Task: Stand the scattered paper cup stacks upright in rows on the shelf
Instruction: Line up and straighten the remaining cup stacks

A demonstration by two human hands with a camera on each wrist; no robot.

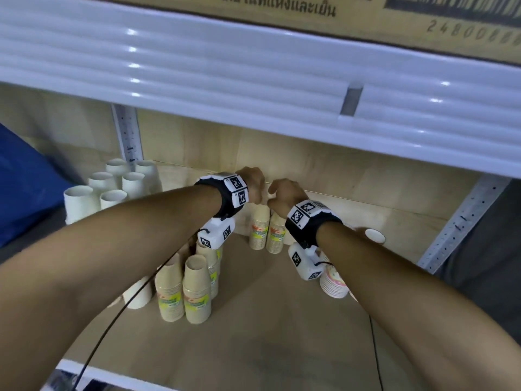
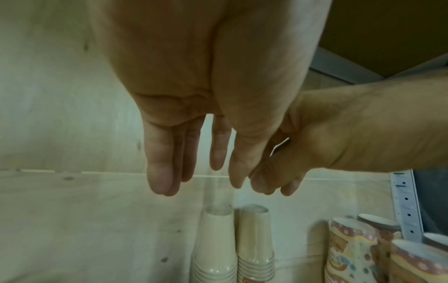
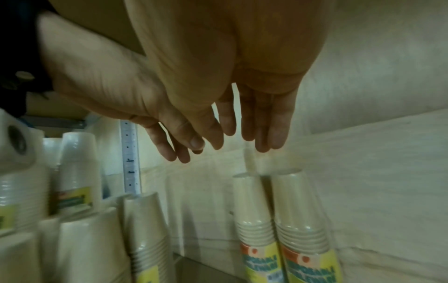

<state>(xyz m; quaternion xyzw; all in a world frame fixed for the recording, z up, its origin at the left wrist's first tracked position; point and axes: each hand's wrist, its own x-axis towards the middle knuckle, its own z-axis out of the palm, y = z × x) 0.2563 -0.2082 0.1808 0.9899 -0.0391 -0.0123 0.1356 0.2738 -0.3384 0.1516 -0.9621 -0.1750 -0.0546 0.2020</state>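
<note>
Against the back panel (image 1: 310,153) of the wooden shelf (image 1: 267,320), two kraft-brown cup stacks (image 1: 267,230) with yellow-green labels stand upright, touching side by side, which reads as the start of a back row placed deep so that later rows can fill in ahead of it. Directly above that pair hover both hands: the left hand (image 1: 252,183) and the right hand (image 1: 284,194) sit close together, and the wrist views show the fingers (image 2: 162,168) of each hanging straight and slack, gripping nothing and clear of the cup tops; I'd judge they have just let go or are about to steady the pair. Forward of the pair and to its left, more kraft stacks (image 1: 186,289) stand in a tight cluster near the shelf's front, probably waiting to be lined up with the back pair. Further left of the pair, plain white cup stacks (image 1: 112,184) stand bunched in the corner by the perforated steel upright (image 1: 128,134). To the right of the pair, patterned cup stacks (image 1: 334,282) with pink bands sit partly hidden under the right forearm; whether they stand square or lean I cannot tell. Above all of it runs the white ribbed shelf edge (image 1: 197,69), leaving low headroom, which may explain the bent wrists.
</note>
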